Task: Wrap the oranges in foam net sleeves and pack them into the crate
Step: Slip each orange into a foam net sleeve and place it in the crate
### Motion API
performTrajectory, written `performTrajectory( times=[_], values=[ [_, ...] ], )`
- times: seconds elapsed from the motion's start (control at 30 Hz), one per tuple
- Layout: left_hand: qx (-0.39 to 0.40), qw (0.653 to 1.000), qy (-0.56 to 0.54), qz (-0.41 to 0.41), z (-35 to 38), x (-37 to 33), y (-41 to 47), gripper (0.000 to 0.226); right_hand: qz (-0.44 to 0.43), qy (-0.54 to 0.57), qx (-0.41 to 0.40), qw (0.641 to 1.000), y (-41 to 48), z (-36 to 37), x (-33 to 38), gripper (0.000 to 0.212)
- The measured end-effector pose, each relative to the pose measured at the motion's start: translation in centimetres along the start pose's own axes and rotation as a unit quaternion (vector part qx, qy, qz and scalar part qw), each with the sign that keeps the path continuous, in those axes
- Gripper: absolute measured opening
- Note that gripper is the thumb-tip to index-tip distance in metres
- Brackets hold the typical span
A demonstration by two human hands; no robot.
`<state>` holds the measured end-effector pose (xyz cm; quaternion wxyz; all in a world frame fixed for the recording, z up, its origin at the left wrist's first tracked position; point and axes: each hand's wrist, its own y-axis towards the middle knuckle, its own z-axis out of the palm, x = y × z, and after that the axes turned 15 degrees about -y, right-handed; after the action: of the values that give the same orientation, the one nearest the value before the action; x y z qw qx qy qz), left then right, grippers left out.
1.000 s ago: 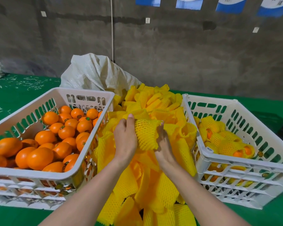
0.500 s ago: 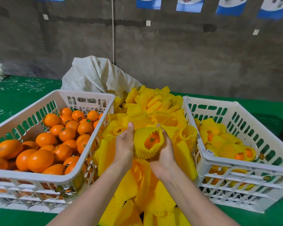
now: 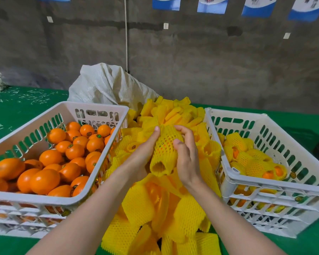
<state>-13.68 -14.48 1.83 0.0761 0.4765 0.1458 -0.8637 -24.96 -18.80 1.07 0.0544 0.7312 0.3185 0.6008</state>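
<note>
Between my two hands is a yellow foam net sleeve [image 3: 164, 153] with an orange inside; orange skin shows through the mesh. My left hand [image 3: 143, 153] grips its left side, thumb up along the sleeve. My right hand [image 3: 186, 155] grips the right side, fingers curled over the top. The sleeve's open end faces me. A white crate [image 3: 92, 111] on the left holds many bare oranges [image 3: 44, 179]. A white crate [image 3: 234, 183] on the right holds several wrapped oranges [image 3: 254, 162].
A heap of loose yellow foam sleeves [image 3: 160, 214] fills the gap between the crates and runs toward me. A white woven sack [image 3: 107, 85] lies behind the heap. Everything stands on a green table [image 3: 17, 107] before a grey concrete wall.
The sleeve has been pulled over the orange, which showed at its open end half a second ago. Both hands have shifted round it and the open end now points toward me.
</note>
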Motion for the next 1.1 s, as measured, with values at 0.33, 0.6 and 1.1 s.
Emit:
performTrajectory(
  times=[0.33,0.6,1.1],
  values=[
    [0.018,0.998,0.050,0.024,0.9,0.4,-1.3,0.067,-0.082,-0.119,0.036,0.989,-2.0,-1.0,-1.5,0.035],
    [0.034,0.979,0.175,0.099,3.5,1.4,-1.3,0.054,-0.026,-0.034,0.013,0.999,-1.7,-4.4,-0.8,0.041],
    [-0.038,0.927,0.258,0.270,6.4,3.7,4.6,0.031,0.148,-0.348,-0.077,0.922,8.7,-18.3,-10.7,0.038]
  ],
)
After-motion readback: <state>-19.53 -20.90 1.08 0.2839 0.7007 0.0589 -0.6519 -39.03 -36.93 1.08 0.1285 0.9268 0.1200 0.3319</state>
